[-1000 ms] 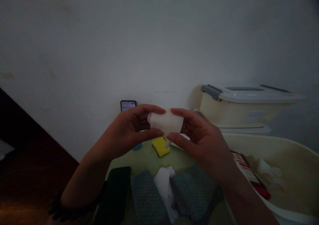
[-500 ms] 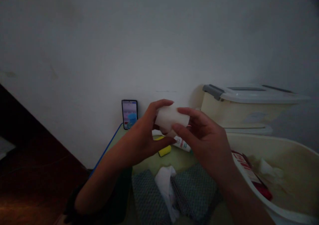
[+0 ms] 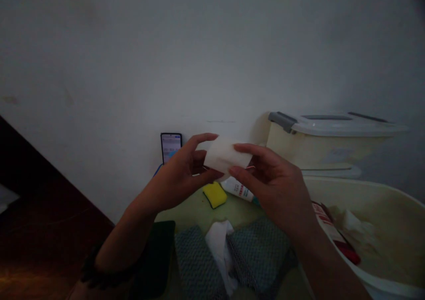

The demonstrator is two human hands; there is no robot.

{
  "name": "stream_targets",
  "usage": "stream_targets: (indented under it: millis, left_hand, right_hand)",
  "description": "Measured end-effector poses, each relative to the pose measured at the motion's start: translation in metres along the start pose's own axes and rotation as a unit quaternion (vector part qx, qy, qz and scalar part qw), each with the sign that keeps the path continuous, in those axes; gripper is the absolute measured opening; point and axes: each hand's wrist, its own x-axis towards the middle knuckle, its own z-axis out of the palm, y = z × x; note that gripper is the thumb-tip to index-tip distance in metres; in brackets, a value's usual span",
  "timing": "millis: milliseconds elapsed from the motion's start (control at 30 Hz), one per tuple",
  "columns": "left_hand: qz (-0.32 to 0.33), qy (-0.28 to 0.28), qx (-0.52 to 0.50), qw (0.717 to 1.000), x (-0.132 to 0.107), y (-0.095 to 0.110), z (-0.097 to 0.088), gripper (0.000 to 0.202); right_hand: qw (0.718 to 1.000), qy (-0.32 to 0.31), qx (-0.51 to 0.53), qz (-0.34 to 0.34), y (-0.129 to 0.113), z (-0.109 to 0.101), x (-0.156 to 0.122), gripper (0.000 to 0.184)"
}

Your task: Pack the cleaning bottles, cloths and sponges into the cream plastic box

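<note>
Pale, scuffed wall [image 3: 212, 61] behind; left hand [image 3: 177, 174] and right hand [image 3: 277, 180] both grasp a white roll [image 3: 226, 155] (matte, smoothly curved).

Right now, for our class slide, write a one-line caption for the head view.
Left hand and right hand hold a curved white piece above a pale green table bearing a yellow sponge.

Surface [image 3: 189, 212]: bare strip between sponge [image 3: 216, 195] and cloths [image 3: 199, 260] toward near edge; obstructions: basin [image 3: 365, 182], right edge; phone [image 3: 171, 143], far left corner.
</note>
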Motion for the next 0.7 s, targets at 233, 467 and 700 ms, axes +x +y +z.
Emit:
stream_targets:
  millis: [233, 467, 700]
  left_hand:
    - [-0.064, -0.018, -0.050, 0.997, 0.000, -0.001, -0.005, 0.057]
    - [-0.052, 0.033, -0.093, 0.994, 0.003, -0.001, -0.010, 0.033]
    - [-0.065, 0.030, -0.174, 0.982, 0.002, -0.005, -0.016, 0.022]
  right_hand:
    - [1.000, 0.008, 0.004, -0.010, -0.001, 0.000, -0.001, 0.023]
    - [0.999, -0.022, -0.012, -0.042, 0.001, -0.001, 0.000, 0.021]
    - [0.986, -0.006, -0.124, -0.107, 0.003, -0.001, 0.000, 0.022]
